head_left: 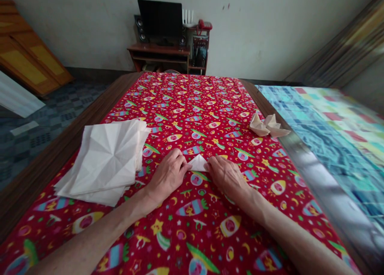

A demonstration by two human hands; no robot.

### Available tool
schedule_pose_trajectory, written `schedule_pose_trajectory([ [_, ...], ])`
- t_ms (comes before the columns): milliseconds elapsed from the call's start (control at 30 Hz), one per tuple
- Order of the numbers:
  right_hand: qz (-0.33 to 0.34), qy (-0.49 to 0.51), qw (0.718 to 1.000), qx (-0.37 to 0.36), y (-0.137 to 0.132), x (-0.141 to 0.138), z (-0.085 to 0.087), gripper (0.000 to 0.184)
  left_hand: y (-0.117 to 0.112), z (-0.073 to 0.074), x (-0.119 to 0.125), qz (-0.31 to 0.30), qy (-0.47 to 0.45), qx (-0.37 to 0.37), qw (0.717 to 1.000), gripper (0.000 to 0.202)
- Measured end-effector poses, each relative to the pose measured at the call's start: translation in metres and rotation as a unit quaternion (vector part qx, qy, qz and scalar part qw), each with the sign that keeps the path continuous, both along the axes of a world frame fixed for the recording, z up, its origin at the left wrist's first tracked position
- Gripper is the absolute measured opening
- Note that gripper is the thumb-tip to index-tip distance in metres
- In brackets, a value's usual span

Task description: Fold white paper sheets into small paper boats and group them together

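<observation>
A small folded piece of white paper point(198, 163) lies on a red patterned cloth point(192, 107) in the middle of the table. My left hand point(168, 174) pinches its left side with curled fingers. My right hand point(225, 175) presses and grips its right side, fingers closed over the fold. Most of the paper is hidden under both hands; only a triangular tip shows between them.
A stack of creased white paper sheets point(105, 161) lies left of my hands. Two finished folded paper shapes point(267, 126) sit at the right table edge. A bed with a blue checked cover point(330, 123) stands right; a desk with a monitor point(162, 21) is behind.
</observation>
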State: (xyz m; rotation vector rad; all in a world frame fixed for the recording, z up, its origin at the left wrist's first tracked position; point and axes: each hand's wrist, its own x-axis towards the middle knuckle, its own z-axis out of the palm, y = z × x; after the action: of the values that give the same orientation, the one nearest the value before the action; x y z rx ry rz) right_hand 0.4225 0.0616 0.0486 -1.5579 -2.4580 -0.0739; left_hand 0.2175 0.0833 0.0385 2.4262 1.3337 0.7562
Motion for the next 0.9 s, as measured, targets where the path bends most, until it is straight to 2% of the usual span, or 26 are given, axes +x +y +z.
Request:
schedule_pose_trajectory([
  [333,-0.016,-0.005,1.0,-0.023,0.0,-0.001,-0.001,0.02,0.002,0.0,0.0,0.024,0.04,0.004,0.999,0.02],
  [467,-0.012,-0.023,1.0,-0.017,0.001,-0.004,0.001,0.019,0.004,-0.002,0.0,0.033,0.052,0.009,0.998,0.012],
  [567,-0.014,-0.038,0.999,-0.02,0.0,-0.006,0.004,0.018,0.003,-0.003,0.001,0.034,0.051,0.033,0.998,0.019],
  [633,-0.017,-0.044,0.999,-0.021,0.0,-0.006,0.005,0.017,-0.001,-0.002,0.002,-0.001,0.059,0.077,0.995,0.028],
  [767,-0.009,-0.04,0.999,-0.008,-0.002,-0.005,0.003,0.016,-0.018,0.0,0.006,-0.151,0.119,0.138,0.972,0.041],
  [900,-0.013,-0.036,0.999,0.004,-0.002,-0.003,-0.001,0.015,-0.033,0.0,0.008,-0.143,0.143,0.095,0.975,0.045],
])
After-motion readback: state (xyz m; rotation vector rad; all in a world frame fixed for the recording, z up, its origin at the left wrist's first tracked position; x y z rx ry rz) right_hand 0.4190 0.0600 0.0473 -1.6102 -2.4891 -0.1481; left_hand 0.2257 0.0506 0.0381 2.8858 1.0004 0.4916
